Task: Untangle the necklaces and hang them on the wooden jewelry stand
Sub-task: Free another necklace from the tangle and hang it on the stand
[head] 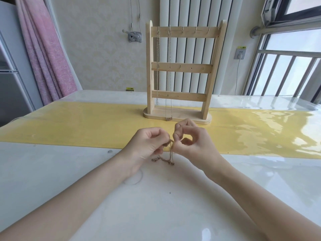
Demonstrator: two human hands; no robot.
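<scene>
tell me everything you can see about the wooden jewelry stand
The wooden jewelry stand is pale, unfinished-looking wood: two uprights with rounded tops, three crossbars and an oval base. It stands upright on the yellow runner, beyond both hands, which do not touch it. Small metal hooks line the top bar. Two silver chains hang from its left hooks; the longer one reaches the base.

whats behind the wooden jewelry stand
Behind the wooden jewelry stand a white ribbed radiator shows above and between its bars; the stand's bars, posts and base cover the rest.
</scene>
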